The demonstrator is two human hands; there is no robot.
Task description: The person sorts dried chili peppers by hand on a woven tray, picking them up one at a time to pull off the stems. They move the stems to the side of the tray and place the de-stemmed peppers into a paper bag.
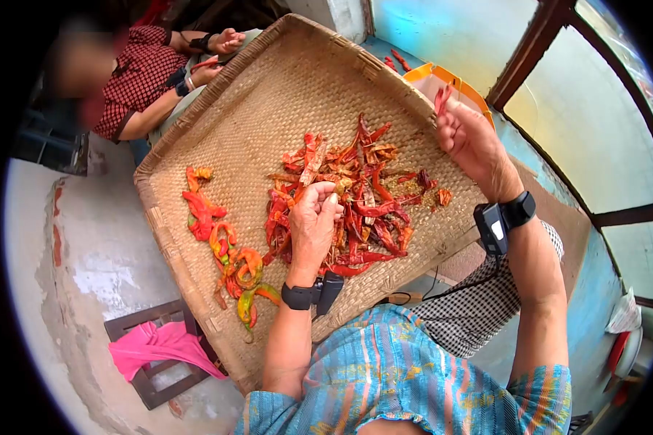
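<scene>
A pile of dried red chilies [370, 210] lies in a large woven bamboo tray [228, 138]. Over the left part of the pile, my left hand [315, 221] has its thumb and fingers pinched on a shrivelled yellowish-brown chili [343, 185]. My right hand [475, 141] is raised at the tray's right edge, its fingers closed on a red chili [442, 99]. Just behind that hand stands a yellow-rimmed container [453, 78], partly hidden by it. Fresher red, orange and green chilies [249, 268] lie apart along the tray's left side.
Another person [145, 80] sits at upper left, hands beyond the tray's edge. A pink cloth [159, 348] hangs over a dark wooden frame [152, 395] at lower left. Framed window panes [595, 109] line the right. Loose seeds [421, 192] lie near the pile.
</scene>
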